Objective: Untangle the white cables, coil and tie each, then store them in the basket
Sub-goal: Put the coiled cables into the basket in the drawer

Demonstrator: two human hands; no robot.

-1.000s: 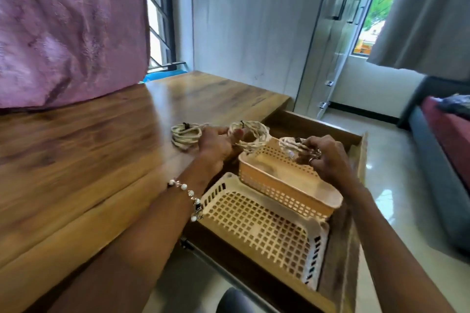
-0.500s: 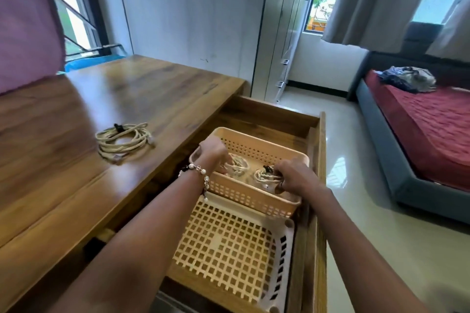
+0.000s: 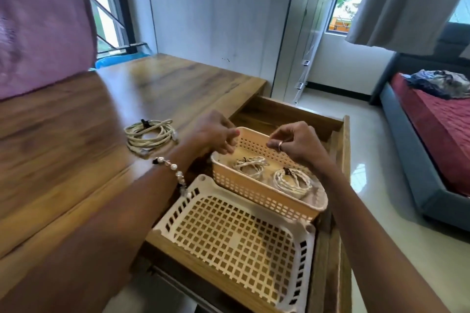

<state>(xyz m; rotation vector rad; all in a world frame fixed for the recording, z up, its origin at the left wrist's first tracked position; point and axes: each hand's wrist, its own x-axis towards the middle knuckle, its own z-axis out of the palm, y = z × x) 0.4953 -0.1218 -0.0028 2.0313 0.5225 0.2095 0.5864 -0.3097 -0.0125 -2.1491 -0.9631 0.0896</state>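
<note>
Inside the open drawer [image 3: 340,134] of the desk [image 3: 76,160], an orange basket [image 3: 254,193] is set, and two coiled, tied cables are seen lying in it: one coil [image 3: 250,164] toward the basket's left end, another [image 3: 292,181] toward its right. Above the basket both hands are held, apart from the coils. The left hand [image 3: 212,132] is raised over the basket's left rim with fingers loosely curled and nothing gripped; the right hand [image 3: 297,143] is raised over the far rim, likewise loosely curled and empty, a ring worn on one finger. The fingertips are blurred, so finer detail cannot be told. A third coil [image 3: 150,136], bound with a dark tie, is left on the desk, left of the basket and well apart from it. Nearer than the basket, a white tray [image 3: 178,211] is seen in the same drawer, its near corner cut off by the frame. A beaded bracelet [image 3: 173,168] is worn on the left wrist. Beyond the basket a pale wall, a wardrobe [image 3: 312,20] and a curtained window are visible; to its right, a tiled floor and a bed [image 3: 432,140] partly cut off. A pink cloth [image 3: 38,20] hangs over the desk's far left.
</note>
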